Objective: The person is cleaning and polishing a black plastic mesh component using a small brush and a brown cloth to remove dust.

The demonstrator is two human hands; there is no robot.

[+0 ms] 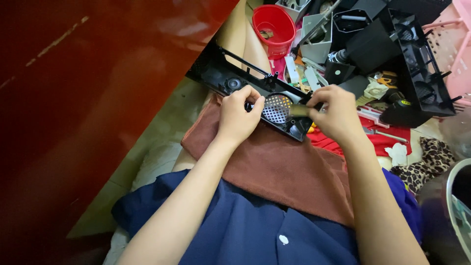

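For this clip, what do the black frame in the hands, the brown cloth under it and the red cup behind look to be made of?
Black frame: looks like moulded plastic, semi-gloss, with thin ribs and a round perforated grille. Brown cloth: seems a soft towel-like fabric, matte and fuzzy, draped over the lap. Red cup: probably plastic, smooth and shiny with a thin rim. The left hand and right hand both grip the frame.

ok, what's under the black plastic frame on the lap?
A brown towel lies under the near end of the black plastic frame, spread over the lap. The far end overhangs a bare leg. What the towel covers is hidden.
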